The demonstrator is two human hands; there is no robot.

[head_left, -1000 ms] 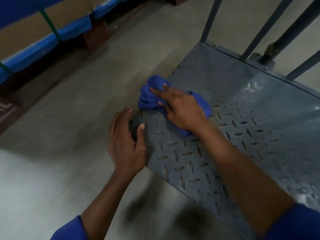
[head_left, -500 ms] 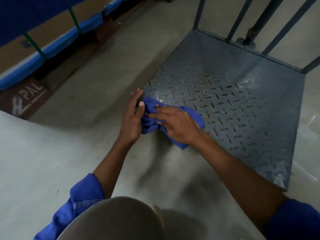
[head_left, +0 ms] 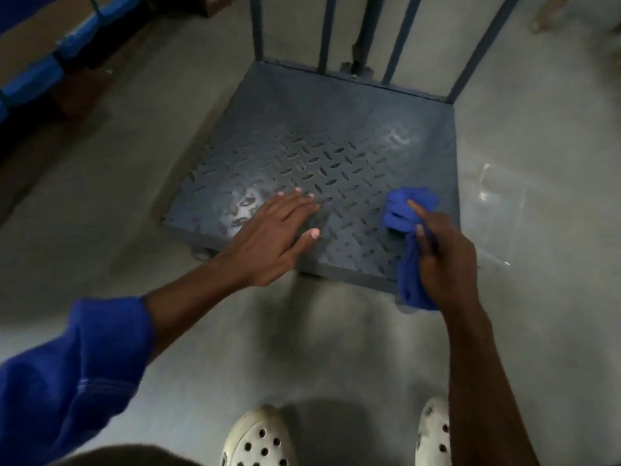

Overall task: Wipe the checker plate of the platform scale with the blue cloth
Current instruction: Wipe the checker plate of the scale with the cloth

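A person's right hand [head_left: 443, 260] is closed around a bunched, bright blue cloth [head_left: 408, 227], with the forefinger stretched forward along its top. The front of the cloth, ahead of the fingers, presses on the near right part of the grey steel checker plate [head_left: 336, 163] of a platform scale. The tail of the cloth hangs below the palm, over the plate's near edge. The right edge of the plate lies just beyond the cloth.

To the left of the gripped cloth, well apart from it, the left hand [head_left: 275, 240] lies flat and open on the near edge of the plate, fingers spread and holding nothing. The raised diamond tread pattern fills the plate between and ahead of the two hands. A pale shiny patch shows just beyond the left fingertips.

Far ahead of the cloth, grey upright metal bars [head_left: 400, 35] rise from the back edge of the scale. The scale sits on a grey concrete floor [head_left: 537, 163]. Below the gripping hand, nearer the viewer, are two white perforated clogs [head_left: 258, 438]. A blue sleeve [head_left: 77, 361] covers the left forearm.
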